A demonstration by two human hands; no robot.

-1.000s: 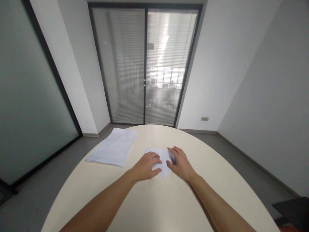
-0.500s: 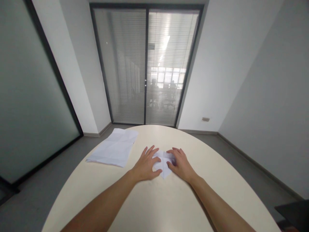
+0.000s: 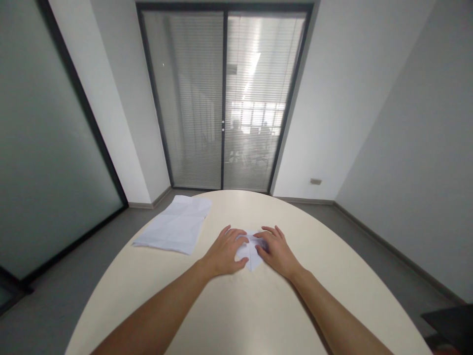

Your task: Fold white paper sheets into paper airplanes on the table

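A small folded piece of white paper (image 3: 252,260) lies on the cream table, with a crease down its middle and a pointed corner toward me. My left hand (image 3: 227,252) rests over its left side, fingers spread and thumb near the lower edge. On the right side, my right hand (image 3: 275,250) lies with fingers apart and bent, the thumb and index finger touching the paper. Both hands cover much of the paper's outer parts, so its full outline is hidden.
Several larger creased white sheets (image 3: 177,224) lie at the table's back left. The round table (image 3: 236,315) has its curved far edge before a glass door (image 3: 223,98) with blinds. A dark object (image 3: 449,325) stands at the lower right.
The fingers of my left hand have drawn closer together and reach further over the paper's top. My right index finger has shifted slightly inward. The paper stays in place.
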